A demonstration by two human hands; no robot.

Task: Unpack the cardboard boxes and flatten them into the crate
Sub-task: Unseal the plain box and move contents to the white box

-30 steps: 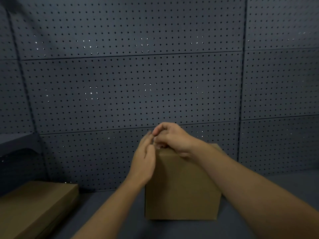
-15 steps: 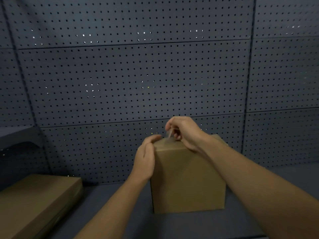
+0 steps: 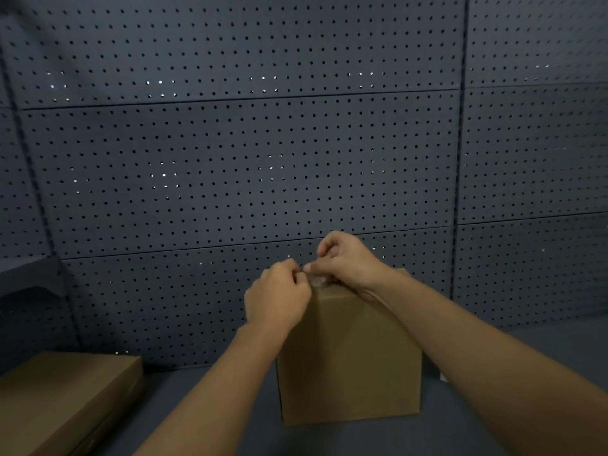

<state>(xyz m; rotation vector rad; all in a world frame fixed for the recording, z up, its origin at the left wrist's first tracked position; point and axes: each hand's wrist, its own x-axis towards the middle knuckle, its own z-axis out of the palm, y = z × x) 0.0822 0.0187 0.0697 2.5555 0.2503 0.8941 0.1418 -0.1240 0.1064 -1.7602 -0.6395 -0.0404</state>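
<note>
While both hands work at its top front edge, a closed cardboard box stands upright on a dark bench, just in front of a perforated wall. From the head camera, the left hand sits at the box's upper left corner, fingers curled, fingertips meeting those of the right hand, which arches over the top. Between them a small pale, glossy scrap, seemingly tape, lifts off the box's edge; which fingers pinch it cannot be told. Well left of the box, a flat box lies at the frame's lower corner. No crate is in view.
</note>
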